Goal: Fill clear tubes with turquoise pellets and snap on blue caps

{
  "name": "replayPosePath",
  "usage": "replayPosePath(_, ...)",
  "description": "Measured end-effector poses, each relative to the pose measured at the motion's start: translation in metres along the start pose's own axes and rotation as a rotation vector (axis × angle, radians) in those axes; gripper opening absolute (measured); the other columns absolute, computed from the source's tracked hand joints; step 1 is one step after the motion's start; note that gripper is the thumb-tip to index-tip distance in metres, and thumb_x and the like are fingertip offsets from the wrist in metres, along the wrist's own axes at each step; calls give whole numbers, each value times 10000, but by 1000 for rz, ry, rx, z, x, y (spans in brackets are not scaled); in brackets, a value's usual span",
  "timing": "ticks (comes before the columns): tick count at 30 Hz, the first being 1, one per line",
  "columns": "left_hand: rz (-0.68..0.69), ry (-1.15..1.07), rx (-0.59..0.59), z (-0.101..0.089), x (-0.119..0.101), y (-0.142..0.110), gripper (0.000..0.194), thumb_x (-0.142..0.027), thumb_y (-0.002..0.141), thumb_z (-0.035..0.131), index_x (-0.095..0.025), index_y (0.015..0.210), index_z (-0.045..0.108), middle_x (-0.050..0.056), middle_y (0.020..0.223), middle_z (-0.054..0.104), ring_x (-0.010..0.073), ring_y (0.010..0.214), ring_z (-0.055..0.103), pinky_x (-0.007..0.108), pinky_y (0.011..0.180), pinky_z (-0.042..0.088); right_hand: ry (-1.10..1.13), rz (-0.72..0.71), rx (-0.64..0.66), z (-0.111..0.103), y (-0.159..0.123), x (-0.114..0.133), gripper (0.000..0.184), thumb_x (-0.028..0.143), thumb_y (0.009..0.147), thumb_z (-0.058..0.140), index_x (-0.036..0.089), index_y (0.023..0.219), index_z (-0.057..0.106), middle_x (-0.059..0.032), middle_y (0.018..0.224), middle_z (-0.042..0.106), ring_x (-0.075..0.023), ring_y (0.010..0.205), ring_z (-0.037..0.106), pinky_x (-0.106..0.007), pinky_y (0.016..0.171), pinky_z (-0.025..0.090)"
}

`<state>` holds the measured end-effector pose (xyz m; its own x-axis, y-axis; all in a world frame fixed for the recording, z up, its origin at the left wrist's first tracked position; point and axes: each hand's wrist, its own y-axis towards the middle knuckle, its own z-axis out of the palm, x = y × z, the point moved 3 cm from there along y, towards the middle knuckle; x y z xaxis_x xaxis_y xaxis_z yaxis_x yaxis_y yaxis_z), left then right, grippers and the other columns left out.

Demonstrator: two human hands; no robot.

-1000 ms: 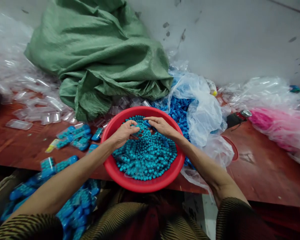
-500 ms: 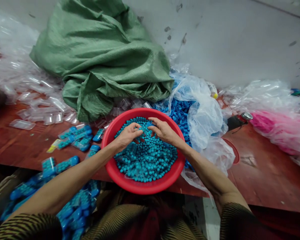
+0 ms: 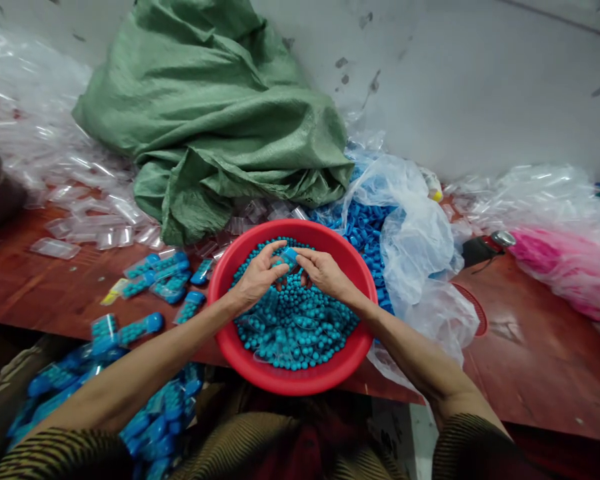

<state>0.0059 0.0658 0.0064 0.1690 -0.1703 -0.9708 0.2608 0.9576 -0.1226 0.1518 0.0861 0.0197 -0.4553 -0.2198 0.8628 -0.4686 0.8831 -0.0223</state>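
Note:
My left hand point(image 3: 259, 275) is closed around a small clear container of turquoise balls, mostly hidden by the fingers, above the red basin point(image 3: 294, 385). My right hand point(image 3: 325, 272) pinches a blue cap point(image 3: 291, 254) against the end of that container. Beneath both hands the basin holds many loose turquoise balls point(image 3: 300, 340), with some clear plastic containers lying among them.
Capped containers of balls point(image 3: 169, 270) lie left of the basin, more in a heap point(image 3: 153, 427) below the table edge. Behind are a green sack point(image 3: 230, 113) and clear containers point(image 3: 93, 217). Blue caps point(image 3: 363, 230) and a plastic bag point(image 3: 415, 227) are right.
My right hand has brought the blue cap leftward to the container in my left hand. The two hands are now closer together. The whole view has shifted slightly.

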Motion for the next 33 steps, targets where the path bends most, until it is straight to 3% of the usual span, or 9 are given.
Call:
replayPosePath(7,6,-35,-29,-1,3,0,505,-306,720,670,-203,1191,520,-18,759,553,82,531,519,209,452,430,-183,-174,-87,1,-5,12,331,256,924,380,168,1120,631,-1,704,587,-111,621,533,-220,634,405)
replayPosePath(12,-30,34,-16,-3,3,1,539,-258,717,652,-186,1225,487,-29,690,531,97,505,527,214,423,439,-124,-98,-97,5,-2,9,317,257,928,364,165,1049,643,1,682,580,-111,618,529,-218,638,404)
replayPosePath(18,-73,18,17,-1,5,3,593,-260,713,651,-191,1268,451,-19,735,561,90,501,530,201,404,424,-47,-28,69,0,-2,2,291,227,919,351,158,963,630,34,587,532,-82,479,457,-199,538,378)
replayPosePath(22,-54,71,13,2,6,3,603,-223,692,654,-174,1261,460,-33,696,544,85,492,515,195,405,420,-59,-6,2,-3,-1,2,264,229,908,372,158,891,625,36,573,532,-77,466,454,-196,531,371)
replayPosePath(27,-118,10,52,0,5,1,665,-234,698,658,-190,1311,403,-39,694,541,94,482,522,206,390,422,-2,33,36,1,-1,7,290,281,910,375,155,773,597,36,536,512,-79,438,447,-196,495,356)
replayPosePath(30,-167,-97,107,1,4,-1,654,-270,690,683,-203,1286,420,-32,734,543,90,483,530,205,379,419,-108,-41,-51,1,-4,12,285,257,907,372,149,853,631,25,567,517,-89,485,460,-202,536,360)
replayPosePath(33,-102,-62,58,0,1,-2,593,-277,697,680,-201,1240,455,-28,743,546,74,455,509,192,352,389,-205,-144,-90,0,-8,17,295,227,901,380,153,1017,641,11,639,545,-96,541,466,-209,584,364)
